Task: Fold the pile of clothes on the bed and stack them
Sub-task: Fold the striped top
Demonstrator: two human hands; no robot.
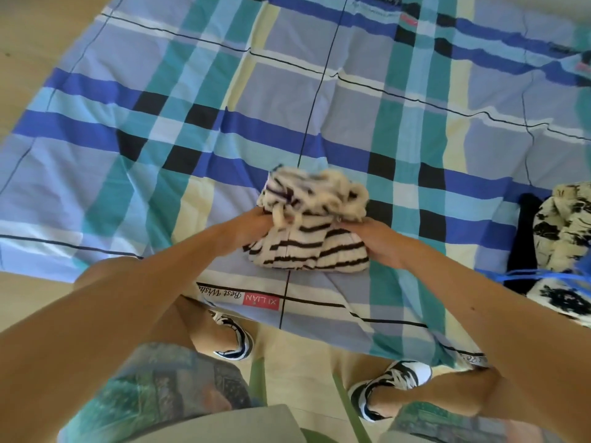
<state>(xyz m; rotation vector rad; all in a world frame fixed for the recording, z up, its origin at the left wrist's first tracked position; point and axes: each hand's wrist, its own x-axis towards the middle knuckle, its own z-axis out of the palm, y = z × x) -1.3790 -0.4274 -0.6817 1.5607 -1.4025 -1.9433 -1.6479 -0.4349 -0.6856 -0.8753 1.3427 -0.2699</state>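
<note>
- The striped garment lies near the front edge of the bed. The left hand and right hand grip its bunched upper half, fingers curled into the cloth.
- If either grip slips, the loose, blurred top could slump and spoil the fold.
- The fingertips are buried in fabric, and the pile is cut off at the right.

I count one striped garment at twelve o'clock. At three o'clock lie one black garment and one blotched cream heap.
</note>
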